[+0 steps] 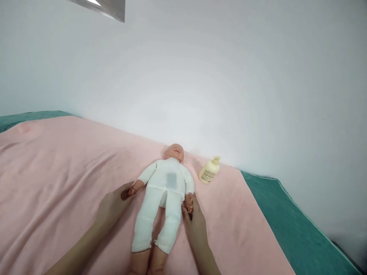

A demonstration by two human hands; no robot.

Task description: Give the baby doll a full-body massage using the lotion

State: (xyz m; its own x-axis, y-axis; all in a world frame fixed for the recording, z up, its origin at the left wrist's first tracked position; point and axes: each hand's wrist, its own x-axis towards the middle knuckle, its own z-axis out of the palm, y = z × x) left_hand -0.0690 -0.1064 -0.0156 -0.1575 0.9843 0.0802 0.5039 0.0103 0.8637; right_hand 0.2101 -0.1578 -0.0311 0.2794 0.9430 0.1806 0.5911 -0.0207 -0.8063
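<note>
The doll [169,172] lies face-up on the pink blanket [86,152], left hand [113,202] and right hand [197,225] each grasping one small doll hand [189,202], seemingly positioning it, so the next move needs gentle guiding.

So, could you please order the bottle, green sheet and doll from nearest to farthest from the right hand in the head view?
1. Doll: touching the right hand.
2. Bottle: beyond, slightly right.
3. Green sheet: its nearest part, farther right.
</note>
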